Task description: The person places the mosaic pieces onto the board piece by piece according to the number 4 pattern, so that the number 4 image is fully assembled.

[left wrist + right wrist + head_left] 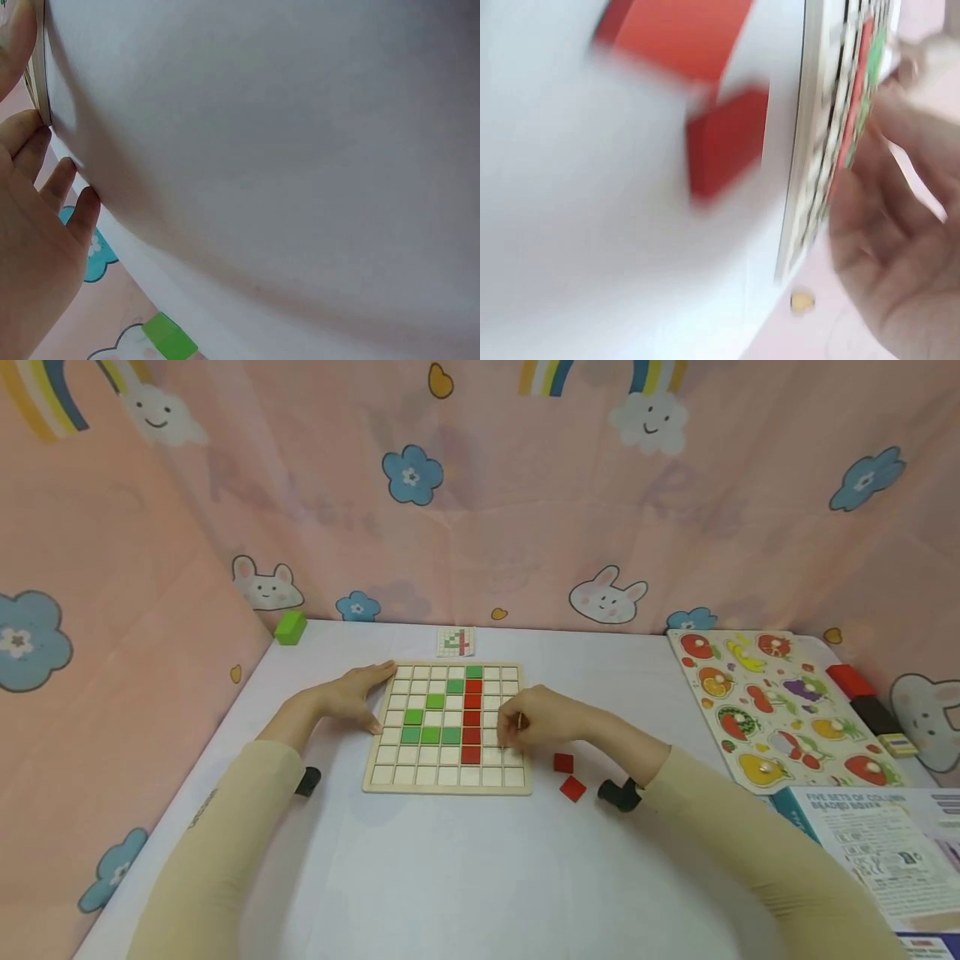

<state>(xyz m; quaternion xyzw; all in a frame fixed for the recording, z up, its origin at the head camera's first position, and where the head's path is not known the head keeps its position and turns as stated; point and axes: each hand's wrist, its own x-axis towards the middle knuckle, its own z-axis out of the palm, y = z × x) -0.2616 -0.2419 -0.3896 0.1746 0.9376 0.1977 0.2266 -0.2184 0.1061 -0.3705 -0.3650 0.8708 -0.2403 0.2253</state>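
Note:
A wooden grid board [447, 790] lies on the white table, with a column of red square tiles [471, 718] and several green tiles [431, 735] in its cells. My left hand [341, 697] rests against the board's left edge, thumb and fingers spread along it. In the left wrist view, straight fingertips [85, 202] touch near the board's corner. My right hand [543, 720] is over the board's right columns, its fingers bent together low over the cells. Whether a tile is between those fingers I cannot tell. Two loose red tiles [573, 788] lie right of the board.
Behind the board stands a small pattern card [456, 642]. A green block [291, 627] is at the back left. To the right are a fruit puzzle board [731, 702], red and black blocks [873, 714] and a printed box [862, 843]. A pink patterned cloth hangs behind.

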